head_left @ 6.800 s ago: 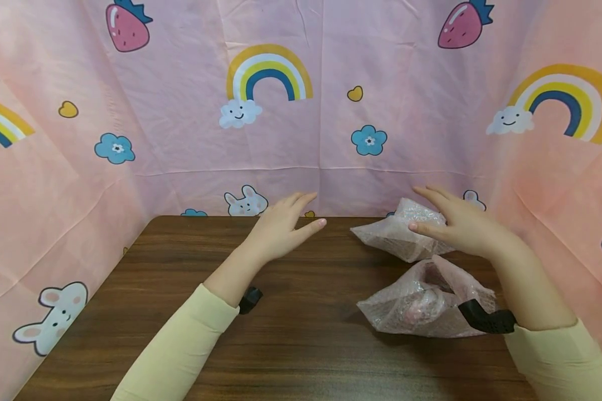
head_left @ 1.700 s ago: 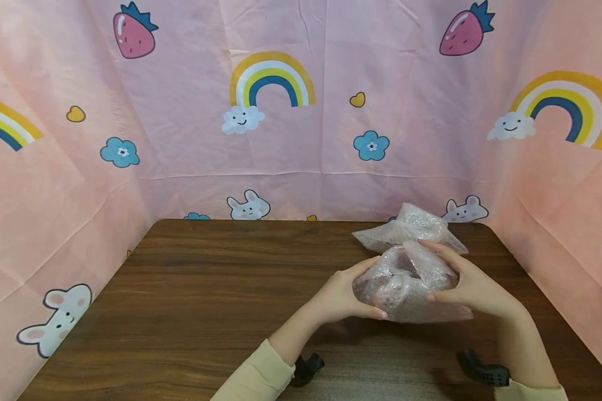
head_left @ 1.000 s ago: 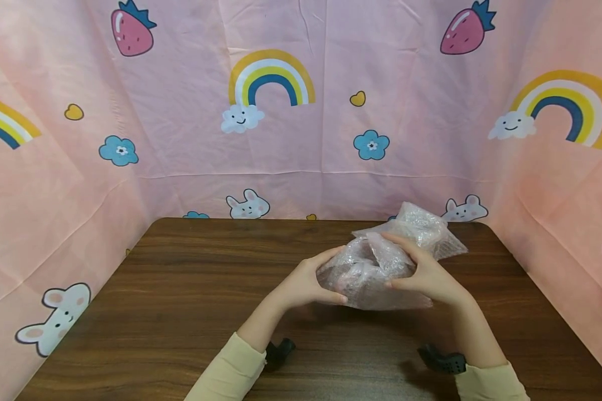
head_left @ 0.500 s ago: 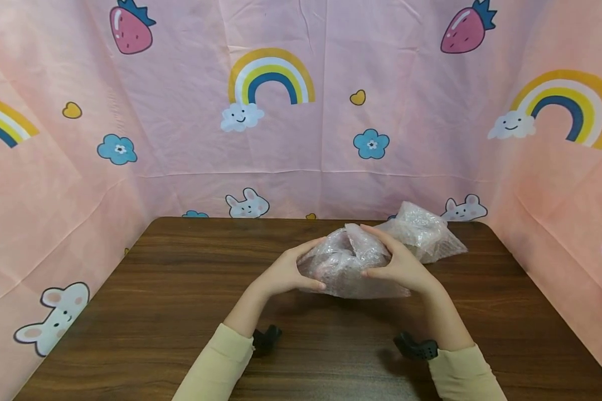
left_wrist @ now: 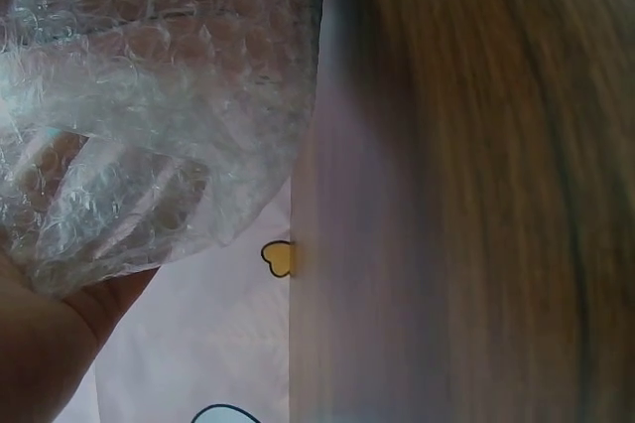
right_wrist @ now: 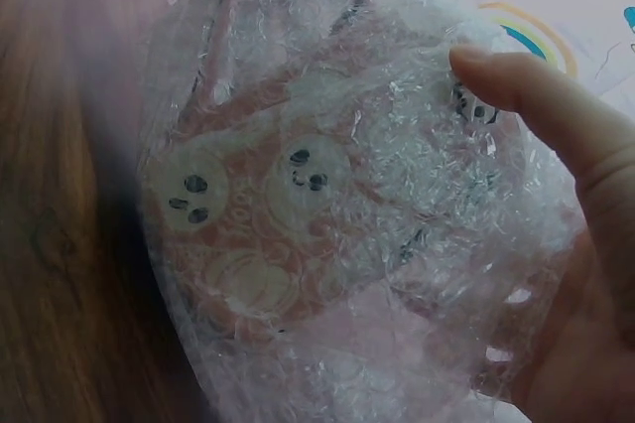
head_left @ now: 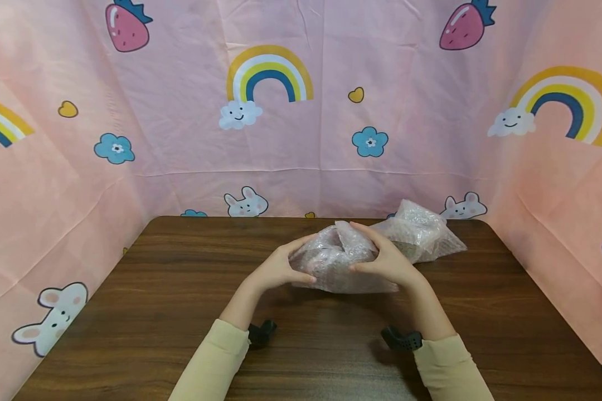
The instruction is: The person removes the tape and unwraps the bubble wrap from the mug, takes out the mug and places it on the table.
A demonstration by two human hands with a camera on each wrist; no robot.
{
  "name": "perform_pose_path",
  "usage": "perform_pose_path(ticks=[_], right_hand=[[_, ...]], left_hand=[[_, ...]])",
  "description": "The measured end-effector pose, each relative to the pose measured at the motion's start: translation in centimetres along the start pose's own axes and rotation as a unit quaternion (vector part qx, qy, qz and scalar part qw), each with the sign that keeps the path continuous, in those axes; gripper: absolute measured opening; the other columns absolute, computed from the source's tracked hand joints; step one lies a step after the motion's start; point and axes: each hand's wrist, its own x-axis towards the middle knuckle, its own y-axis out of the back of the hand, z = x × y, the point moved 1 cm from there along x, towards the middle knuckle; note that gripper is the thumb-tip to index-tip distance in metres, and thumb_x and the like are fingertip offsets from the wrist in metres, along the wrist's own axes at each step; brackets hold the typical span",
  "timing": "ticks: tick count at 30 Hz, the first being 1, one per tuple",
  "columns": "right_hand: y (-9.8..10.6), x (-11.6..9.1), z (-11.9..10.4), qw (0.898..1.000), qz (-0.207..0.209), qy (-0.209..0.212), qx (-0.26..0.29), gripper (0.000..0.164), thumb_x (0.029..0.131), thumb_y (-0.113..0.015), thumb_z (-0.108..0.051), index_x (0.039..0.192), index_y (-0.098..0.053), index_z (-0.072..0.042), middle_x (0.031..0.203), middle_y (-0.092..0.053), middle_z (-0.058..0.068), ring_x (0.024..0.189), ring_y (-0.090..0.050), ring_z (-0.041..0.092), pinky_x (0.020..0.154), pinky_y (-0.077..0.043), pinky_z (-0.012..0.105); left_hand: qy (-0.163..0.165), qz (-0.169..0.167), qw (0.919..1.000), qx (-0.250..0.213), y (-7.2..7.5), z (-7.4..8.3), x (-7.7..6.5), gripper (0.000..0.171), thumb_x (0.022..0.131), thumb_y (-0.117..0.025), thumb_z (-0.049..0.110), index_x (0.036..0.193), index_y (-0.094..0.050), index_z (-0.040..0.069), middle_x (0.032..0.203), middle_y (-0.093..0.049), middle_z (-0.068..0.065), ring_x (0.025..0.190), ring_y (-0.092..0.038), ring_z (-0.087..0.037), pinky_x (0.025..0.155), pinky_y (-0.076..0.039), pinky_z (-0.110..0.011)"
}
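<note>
The bubble-wrapped bundle [head_left: 333,273] has shifted left to the middle of the table [head_left: 180,267]; the left hand [head_left: 275,270] and right hand [head_left: 393,263] curl round both its sides; the second bundle [head_left: 426,231] stays far right, so moving one seems the step.

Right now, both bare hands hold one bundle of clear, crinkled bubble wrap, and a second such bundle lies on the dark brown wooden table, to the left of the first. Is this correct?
Only the side is wrong: in the head view, the second clear bubble-wrap bundle lies to the right of the first bundle, on the table. The rest stands.
</note>
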Motion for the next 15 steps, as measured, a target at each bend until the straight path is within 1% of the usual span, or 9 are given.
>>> perform_pose_path(ticks=[5, 7, 10, 15], right_hand=[[-0.3, 0.4, 0.2, 1.0, -0.004, 0.004, -0.001, 0.091, 0.074, -0.085, -0.025, 0.149, -0.033, -0.032, 0.153, -0.027, -0.003, 0.14, -0.02, 0.026, 0.105, -0.024, 0.059], [-0.4, 0.5, 0.4, 1.0, -0.007, 0.0, -0.003, 0.091, 0.075, -0.084, -0.027, 0.149, -0.032, -0.033, 0.154, -0.026, -0.003, 0.141, -0.018, 0.026, 0.105, -0.023, 0.06], [-0.6, 0.5, 0.5, 1.0, -0.011, -0.005, -0.007, 0.092, 0.075, -0.084, -0.03, 0.15, -0.03, -0.034, 0.155, -0.024, -0.004, 0.142, -0.015, 0.027, 0.105, -0.021, 0.061], [-0.6, 0.6, 0.9, 1.0, -0.013, -0.009, -0.017, 0.091, 0.077, -0.082, -0.031, 0.15, -0.028, -0.038, 0.155, -0.024, -0.005, 0.142, -0.016, 0.028, 0.105, -0.02, 0.064]], left_hand=[[-0.004, -0.003, 1.0, 0.0, 0.2, -0.6, 0.2, 0.093, 0.071, -0.085, 0.011, 0.149, -0.036, 0.021, 0.149, -0.037, -0.007, 0.128, -0.04, -0.03, 0.1, -0.036, -0.05], [-0.001, -0.005, 1.0, -0.004, 0.3, -0.8, 0.2, 0.092, 0.072, -0.085, 0.01, 0.149, -0.036, 0.02, 0.149, -0.036, -0.008, 0.128, -0.041, -0.03, 0.099, -0.036, -0.051], [0.002, -0.006, 1.0, -0.003, 0.4, -1.1, 0.2, 0.09, 0.073, -0.084, 0.012, 0.149, -0.037, 0.024, 0.149, -0.037, -0.006, 0.128, -0.04, -0.028, 0.099, -0.036, -0.051], [-0.001, -0.002, 1.0, 0.004, 0.4, -1.3, 0.1, 0.087, 0.074, -0.084, 0.02, 0.148, -0.038, 0.031, 0.149, -0.037, 0.0, 0.131, -0.038, -0.024, 0.101, -0.034, -0.051]])
